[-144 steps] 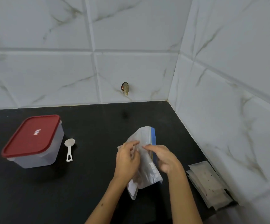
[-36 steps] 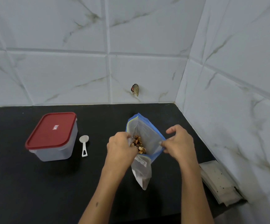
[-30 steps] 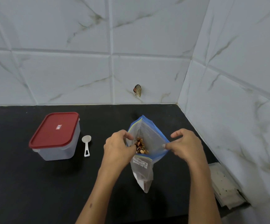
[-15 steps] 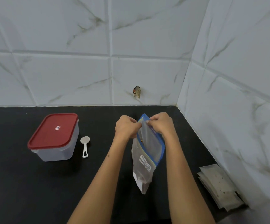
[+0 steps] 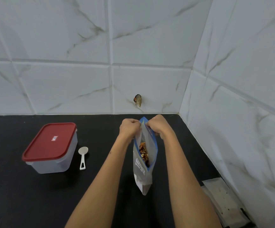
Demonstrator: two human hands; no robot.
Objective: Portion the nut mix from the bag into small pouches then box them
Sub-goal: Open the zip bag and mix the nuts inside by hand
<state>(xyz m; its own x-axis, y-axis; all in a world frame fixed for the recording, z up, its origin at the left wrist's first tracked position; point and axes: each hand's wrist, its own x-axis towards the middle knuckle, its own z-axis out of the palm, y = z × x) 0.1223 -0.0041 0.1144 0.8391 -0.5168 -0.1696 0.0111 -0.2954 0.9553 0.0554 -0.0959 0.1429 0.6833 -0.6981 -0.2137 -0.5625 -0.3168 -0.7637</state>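
A clear zip bag (image 5: 141,175) with a blue rim stands on the black counter (image 5: 18,195), its mouth open, and nut mix (image 5: 143,153) shows inside. My left hand (image 5: 129,128) pinches the far end of the rim from the left. My right hand (image 5: 159,126) pinches the same end from the right. A clear box with a red lid (image 5: 49,145) stands closed at the left. Beside it lies a white scoop (image 5: 83,157). A stack of flat small pouches (image 5: 222,201) lies at the right by the wall.
White marble-look tiled walls (image 5: 232,79) meet in a corner at the back right. A small brownish stub (image 5: 137,100) sticks out of the back wall above the bag.
The bag was shut and has been pulled open, showing the nuts. Both hands then moved from the sides of the rim to its far end, and the mouth narrowed.
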